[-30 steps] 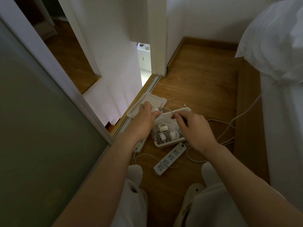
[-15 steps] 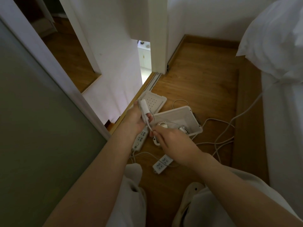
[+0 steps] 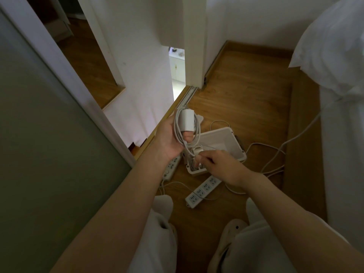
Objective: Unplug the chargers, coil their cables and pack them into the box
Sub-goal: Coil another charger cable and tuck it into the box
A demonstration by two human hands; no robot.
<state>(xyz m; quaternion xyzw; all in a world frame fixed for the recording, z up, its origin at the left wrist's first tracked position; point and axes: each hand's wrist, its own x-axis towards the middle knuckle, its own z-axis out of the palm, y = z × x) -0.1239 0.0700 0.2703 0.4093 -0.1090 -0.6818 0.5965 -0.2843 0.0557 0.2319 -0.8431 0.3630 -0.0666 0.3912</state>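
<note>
My left hand (image 3: 169, 139) holds a white charger (image 3: 186, 120) upright above the floor, thumb pressed on it, with its white cable (image 3: 178, 131) looped around the block. My right hand (image 3: 218, 164) pinches the loose end of that cable just below, over the near corner of the white box (image 3: 222, 142). The box lies open on the wood floor; more coiled chargers show in its near end, partly hidden by my right hand. The box lid (image 3: 200, 119) lies behind the charger.
Two white power strips lie on the floor: one (image 3: 202, 189) in front of the box, one (image 3: 171, 167) by the sliding door track. Loose white cables (image 3: 275, 154) trail right toward the bed (image 3: 342, 115). My knees and slippers are below.
My left hand lifted the charger up from the box and turned it toward me. The cable now loops around the charger, with my right hand following its end near the box.
</note>
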